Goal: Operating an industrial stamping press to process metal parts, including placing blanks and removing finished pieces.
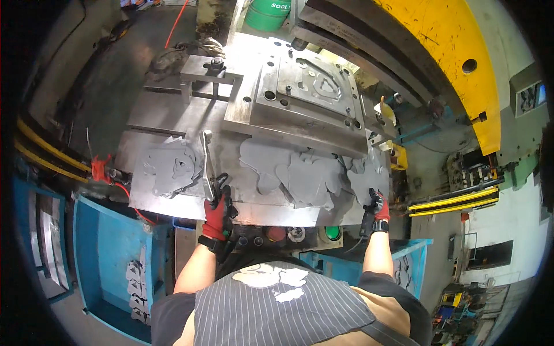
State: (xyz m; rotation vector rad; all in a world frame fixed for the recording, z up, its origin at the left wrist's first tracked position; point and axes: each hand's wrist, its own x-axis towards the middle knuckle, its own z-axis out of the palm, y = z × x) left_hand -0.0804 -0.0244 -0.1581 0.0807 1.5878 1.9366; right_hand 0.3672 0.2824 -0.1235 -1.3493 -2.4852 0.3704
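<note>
My left hand, in a red and black glove, is closed round a long, narrow metal hand tool that points away from me over the press table. Left of the tool lies a small pile of flat grey metal plates with irregular outlines. More such cut plates overlap along the middle of the table. At the right end, my gloved right hand pinches the near edge of a grey metal plate. Its fingers under the plate are hidden.
Beyond the plates stands a thick steel die, beneath the yellow press frame. A clamp block is at its left. Below the table edge sits a control panel with a green button. Blue bins flank me; a green drum stands behind.
</note>
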